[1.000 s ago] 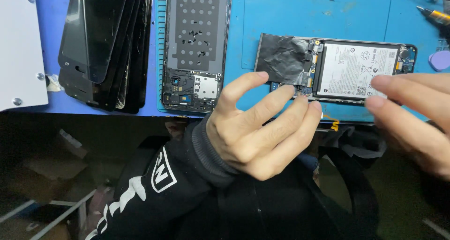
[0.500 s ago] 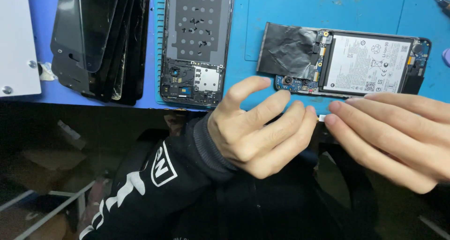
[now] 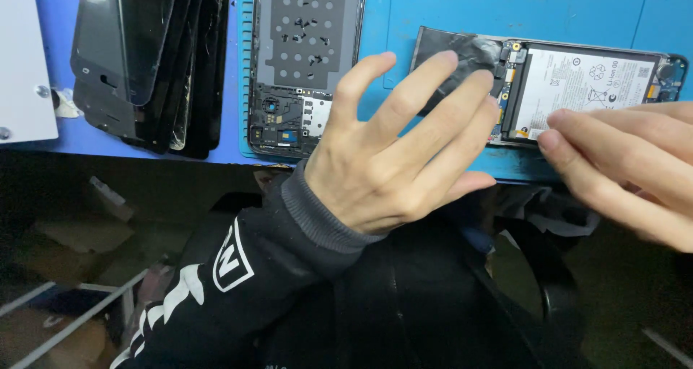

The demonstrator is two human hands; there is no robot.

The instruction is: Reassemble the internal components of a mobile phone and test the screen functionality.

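Observation:
My left hand (image 3: 390, 160) hovers at the front edge of the blue mat (image 3: 447, 8), fingers spread and empty. Its fingertips reach the crumpled black foil (image 3: 462, 51) on the left end of an opened phone (image 3: 577, 88), whose white battery and circuit board are exposed. From the right, my right hand (image 3: 628, 174) comes in with its fingers stretched out. They lie over the phone's near edge, below the battery, and nothing shows in them.
A second phone frame (image 3: 307, 59) with a perforated grey inner plate lies left of my left hand. Several black screen panels (image 3: 144, 59) are stacked further left, beside a white plate (image 3: 22, 59). Below the mat edge are my dark sleeve and lap.
My left hand has risen from below the mat edge until its fingertips reach the foil. My right hand has shifted right and up along the phone's near edge.

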